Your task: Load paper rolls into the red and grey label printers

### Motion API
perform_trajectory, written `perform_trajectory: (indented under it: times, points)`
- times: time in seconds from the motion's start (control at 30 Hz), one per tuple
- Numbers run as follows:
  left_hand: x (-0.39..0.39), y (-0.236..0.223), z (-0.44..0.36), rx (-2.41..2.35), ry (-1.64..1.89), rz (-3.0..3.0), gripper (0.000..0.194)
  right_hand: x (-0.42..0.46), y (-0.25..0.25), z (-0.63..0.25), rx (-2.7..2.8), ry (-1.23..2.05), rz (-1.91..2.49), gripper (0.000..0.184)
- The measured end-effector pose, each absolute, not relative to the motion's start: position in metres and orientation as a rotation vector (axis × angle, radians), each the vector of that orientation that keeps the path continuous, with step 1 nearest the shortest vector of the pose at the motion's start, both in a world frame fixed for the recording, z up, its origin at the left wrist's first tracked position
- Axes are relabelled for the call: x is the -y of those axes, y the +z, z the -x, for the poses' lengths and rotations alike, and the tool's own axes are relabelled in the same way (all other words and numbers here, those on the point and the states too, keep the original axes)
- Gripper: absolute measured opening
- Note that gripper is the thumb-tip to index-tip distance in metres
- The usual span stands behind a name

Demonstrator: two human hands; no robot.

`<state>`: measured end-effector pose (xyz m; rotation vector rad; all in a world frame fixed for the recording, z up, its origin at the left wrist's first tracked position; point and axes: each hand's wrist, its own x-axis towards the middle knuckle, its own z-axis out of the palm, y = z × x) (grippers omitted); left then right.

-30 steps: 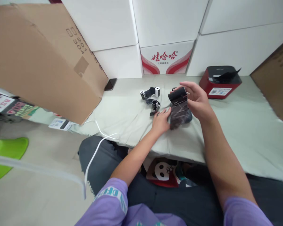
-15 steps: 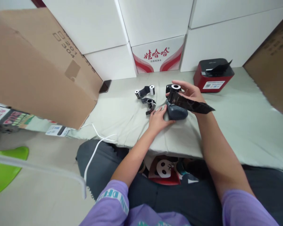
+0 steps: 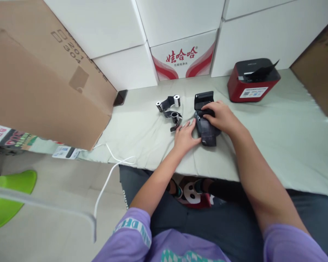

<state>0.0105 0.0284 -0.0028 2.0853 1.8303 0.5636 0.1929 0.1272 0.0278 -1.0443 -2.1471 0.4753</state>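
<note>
A small dark portable printer [image 3: 197, 123] lies on the cloth-covered table with its black lid [image 3: 204, 97] flipped up at the back. My left hand [image 3: 184, 138] steadies it, thumb along the front and fingers against the left side. Over the opening, my right hand [image 3: 222, 115] has its fingers closed on a black paper roll [image 3: 207, 113], which sits at or in the compartment and is partly hidden by the fingers. Its dark strip [image 3: 209, 139] trails forward over the printer's front.
Left of the printer lie two white-ended rolls joined by black strip [image 3: 168, 103] and a partly unwound roll [image 3: 175, 117]. A red-and-black box-shaped device [image 3: 253, 82] stands at the back right. A phone [image 3: 120, 98] lies beside the cardboard box [image 3: 51, 80]. White cartons [image 3: 125, 69] line the back.
My right hand has brought the roll down from above the printer into its opening, and the strip swung from the right to the front. My left hand stays against the printer.
</note>
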Motion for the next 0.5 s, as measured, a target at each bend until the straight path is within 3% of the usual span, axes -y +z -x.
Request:
perform_trajectory:
  times: [0.13,0.27,0.43,0.5]
  points:
    - [-0.028,-0.004,-0.010,-1.831,0.564,-2.087,0.089,-0.129,0.023,-0.189,2.047,0.595,1.060,0.023]
    - [-0.028,-0.002,-0.010,-1.823,0.575,-2.083,0.090,-0.133,0.018,-0.189,1.997,0.505,1.155,0.014]
    - [-0.029,-0.004,-0.010,-1.817,0.595,-2.075,0.092,-0.148,0.011,-0.188,1.678,0.614,1.168,0.052]
    - [-0.029,-0.005,-0.010,-1.819,0.599,-2.072,0.093,-0.154,0.010,-0.189,1.573,0.793,1.087,0.056]
